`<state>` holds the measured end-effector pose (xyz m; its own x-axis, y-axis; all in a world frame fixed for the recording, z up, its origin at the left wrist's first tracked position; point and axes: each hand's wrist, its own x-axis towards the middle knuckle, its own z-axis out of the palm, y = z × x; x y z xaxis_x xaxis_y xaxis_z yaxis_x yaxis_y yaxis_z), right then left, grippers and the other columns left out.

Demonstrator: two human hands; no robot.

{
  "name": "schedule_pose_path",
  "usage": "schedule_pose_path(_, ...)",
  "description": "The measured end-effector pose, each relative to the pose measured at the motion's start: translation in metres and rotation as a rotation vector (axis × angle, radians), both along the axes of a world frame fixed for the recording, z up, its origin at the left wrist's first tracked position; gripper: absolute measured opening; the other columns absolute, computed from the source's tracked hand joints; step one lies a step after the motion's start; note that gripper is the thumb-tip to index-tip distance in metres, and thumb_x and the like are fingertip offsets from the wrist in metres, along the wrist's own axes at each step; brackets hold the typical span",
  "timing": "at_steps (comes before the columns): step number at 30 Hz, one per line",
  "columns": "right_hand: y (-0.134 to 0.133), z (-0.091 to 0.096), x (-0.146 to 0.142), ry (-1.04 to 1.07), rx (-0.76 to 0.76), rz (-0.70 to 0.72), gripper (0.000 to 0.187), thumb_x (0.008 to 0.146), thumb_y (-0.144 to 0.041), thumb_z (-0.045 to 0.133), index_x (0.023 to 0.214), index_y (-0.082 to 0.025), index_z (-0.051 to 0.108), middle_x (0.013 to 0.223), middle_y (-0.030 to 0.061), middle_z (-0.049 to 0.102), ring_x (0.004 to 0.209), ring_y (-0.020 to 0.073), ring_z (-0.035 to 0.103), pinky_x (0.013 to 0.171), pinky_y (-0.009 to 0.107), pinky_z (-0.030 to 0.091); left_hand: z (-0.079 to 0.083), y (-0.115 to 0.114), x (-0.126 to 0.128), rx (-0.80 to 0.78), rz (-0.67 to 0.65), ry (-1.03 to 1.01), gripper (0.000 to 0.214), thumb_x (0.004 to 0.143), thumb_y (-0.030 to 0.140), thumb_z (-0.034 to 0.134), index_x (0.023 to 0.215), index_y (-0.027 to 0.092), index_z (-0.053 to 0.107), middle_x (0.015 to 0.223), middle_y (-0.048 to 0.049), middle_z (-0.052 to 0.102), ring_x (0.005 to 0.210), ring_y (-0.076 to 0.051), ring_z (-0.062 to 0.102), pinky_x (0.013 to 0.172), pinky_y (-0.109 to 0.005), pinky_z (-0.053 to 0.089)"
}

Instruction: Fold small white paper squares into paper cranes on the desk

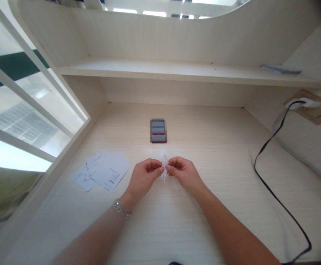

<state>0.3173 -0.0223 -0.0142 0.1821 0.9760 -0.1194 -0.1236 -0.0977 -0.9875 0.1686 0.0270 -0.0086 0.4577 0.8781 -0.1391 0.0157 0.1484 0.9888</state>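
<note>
Over the middle of the pale wooden desk (223, 154), my two hands meet at a small folded piece of white paper (164, 162). My left hand (146, 175), with a silver bracelet (121, 208) on its wrist, pinches the paper's left side between thumb and fingers. On the other side, my right hand (185, 173) pinches it the same way. The paper stands narrow and upright between the fingertips, and some dark print shows on it. Several loose white printed papers (107, 167) lie overlapping to the left of my left hand.
A phone (158, 130), its screen blurred, lies beyond my hands. A black cable (271, 187) runs from the wall socket (312, 105) down the right side. Above the desk's back spans a shelf (177, 70) bearing a flat grey object (281, 69). Railings (24, 94) border the left.
</note>
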Motion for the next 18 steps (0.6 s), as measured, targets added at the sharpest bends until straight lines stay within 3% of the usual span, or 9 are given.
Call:
schedule_pose_path(5,-0.002,0.004,0.000,0.039,-0.030,0.053,0.022,0.060,-0.027,0.072,0.077,-0.016,0.064,0.071,0.0025,0.065,0.063,0.0133,0.059,0.060,0.027,0.048,0.005,0.001,-0.001,-0.054,-0.047,-0.021,0.014,0.065,0.022,0.068,0.075,0.014,0.063,0.071,-0.0030,0.066,0.065,-0.013,0.060,0.063,-0.025,0.048)
schedule_pose_path(10,-0.004,0.013,-0.001,0.039,-0.072,0.016,0.019,0.058,-0.028,0.074,0.071,-0.015,0.067,0.065,0.0020,0.065,0.057,0.0129,0.059,0.058,0.028,0.049,0.011,0.002,-0.004,-0.106,-0.135,-0.042,0.014,0.065,0.021,0.068,0.077,0.013,0.065,0.073,-0.0042,0.067,0.065,-0.013,0.060,0.061,-0.025,0.048)
schedule_pose_path(18,-0.006,0.012,0.000,0.152,-0.041,0.047,0.017,0.058,-0.023,0.074,0.073,-0.017,0.069,0.065,0.0006,0.065,0.059,0.0112,0.058,0.059,0.026,0.049,0.011,0.002,-0.005,-0.129,-0.110,-0.140,0.007,0.066,0.018,0.067,0.071,0.014,0.066,0.066,-0.0016,0.065,0.061,-0.011,0.059,0.060,-0.024,0.049)
